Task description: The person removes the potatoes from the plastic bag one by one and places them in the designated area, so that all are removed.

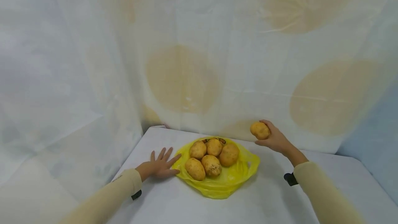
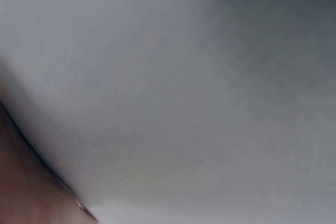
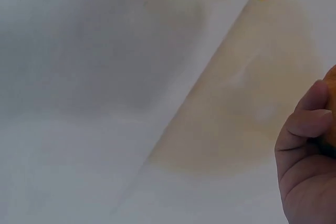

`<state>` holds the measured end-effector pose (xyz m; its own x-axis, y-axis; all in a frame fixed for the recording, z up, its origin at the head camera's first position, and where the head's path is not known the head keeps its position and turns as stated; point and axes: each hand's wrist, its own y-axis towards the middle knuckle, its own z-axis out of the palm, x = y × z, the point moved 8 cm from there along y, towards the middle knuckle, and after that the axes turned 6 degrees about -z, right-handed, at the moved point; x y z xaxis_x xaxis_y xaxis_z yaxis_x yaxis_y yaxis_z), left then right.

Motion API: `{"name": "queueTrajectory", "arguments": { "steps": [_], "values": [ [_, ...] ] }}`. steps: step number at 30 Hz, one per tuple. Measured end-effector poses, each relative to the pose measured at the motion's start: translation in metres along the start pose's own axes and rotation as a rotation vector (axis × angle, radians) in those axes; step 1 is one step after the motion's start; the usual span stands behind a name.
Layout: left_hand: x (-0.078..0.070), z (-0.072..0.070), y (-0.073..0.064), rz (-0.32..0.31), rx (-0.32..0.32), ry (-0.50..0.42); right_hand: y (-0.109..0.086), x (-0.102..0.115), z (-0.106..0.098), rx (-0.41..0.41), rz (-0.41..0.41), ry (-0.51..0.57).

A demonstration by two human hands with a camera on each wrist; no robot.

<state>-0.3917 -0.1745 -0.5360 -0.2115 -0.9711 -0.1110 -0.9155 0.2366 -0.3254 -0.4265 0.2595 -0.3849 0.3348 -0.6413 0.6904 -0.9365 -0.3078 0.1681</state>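
Note:
In the head view my right hand [image 1: 275, 141] grips a potato [image 1: 260, 130] in the air, above the table's back edge and to the right of a yellow plastic bag [image 1: 228, 186]. That same potato [image 3: 331, 114] shows only partly at the right border of the right wrist view, with fingers curled round it. Several potatoes [image 1: 212, 166] lie together on the spread bag. My left hand [image 1: 160, 167] is at the bag's left edge, fingers straight and spread, holding nothing. The left wrist view has just a corner of skin and the blurred white surface.
The white table [image 1: 248, 206] stands against a pale curtain [image 1: 242, 61] with large tan circles. Another pale sheet [image 1: 62, 96] hangs on the left, and a bluish one [image 1: 373, 141] on the right. Black wrist straps [image 1: 290, 179] sit at both cuffs.

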Motion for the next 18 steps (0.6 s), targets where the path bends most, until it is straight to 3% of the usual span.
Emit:
{"name": "queueTrajectory", "arguments": {
  "steps": [8, 18],
  "values": [
    [0.0, -0.001, -0.003, -0.014, 0.004, 0.009, -0.005, -0.026, 0.013, 0.004, 0.124, 0.078],
    [-0.004, -0.008, -0.007, -0.02, -0.002, 0.016, -0.008, -0.044, 0.025, -0.039, 0.151, 0.124]
  ]
}}
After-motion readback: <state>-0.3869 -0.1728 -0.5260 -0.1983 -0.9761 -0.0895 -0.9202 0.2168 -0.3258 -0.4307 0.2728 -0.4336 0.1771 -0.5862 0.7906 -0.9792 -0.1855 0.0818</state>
